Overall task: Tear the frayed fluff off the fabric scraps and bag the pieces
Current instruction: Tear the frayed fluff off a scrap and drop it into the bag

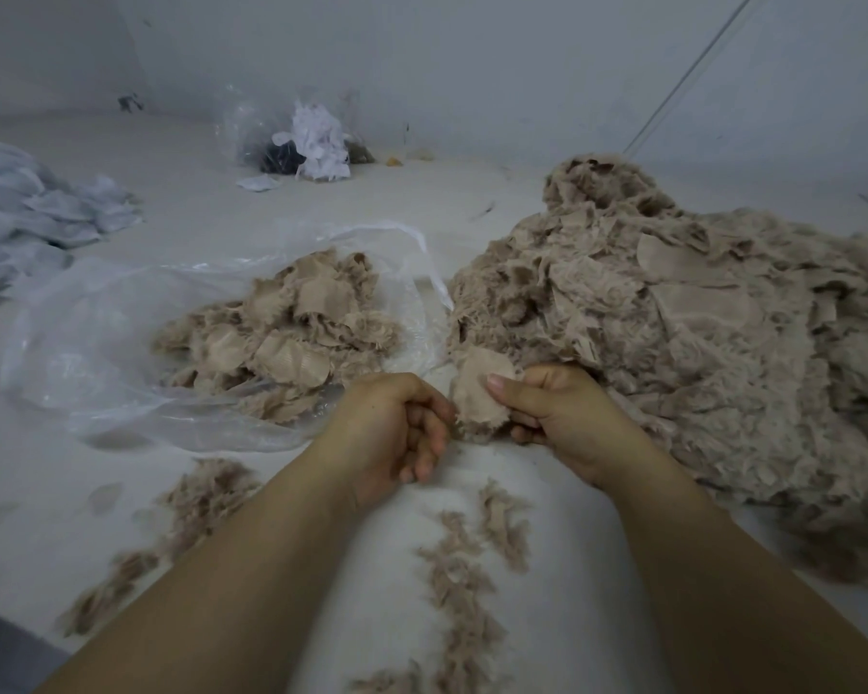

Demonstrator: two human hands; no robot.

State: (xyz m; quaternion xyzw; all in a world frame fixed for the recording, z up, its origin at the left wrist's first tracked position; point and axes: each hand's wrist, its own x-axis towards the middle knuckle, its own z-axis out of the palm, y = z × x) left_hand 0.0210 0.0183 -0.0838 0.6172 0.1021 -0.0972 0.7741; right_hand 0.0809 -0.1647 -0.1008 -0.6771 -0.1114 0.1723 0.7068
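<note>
Head view, scrap (477, 393) between hands, right hand (554, 408) pinching

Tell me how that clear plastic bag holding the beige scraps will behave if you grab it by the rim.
The clear plastic bag is thin and crumpled, so it would probably sag limply. It lies open with beige scraps heaped at the mouth, so some may spill.

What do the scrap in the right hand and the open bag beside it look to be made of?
Scrap: seemingly beige knit-backed plush, matte, with a ribbed backing and fuzzy frayed edge. Bag: thin clear plastic film, glossy, crinkled, with highlights and contents showing through.
</note>
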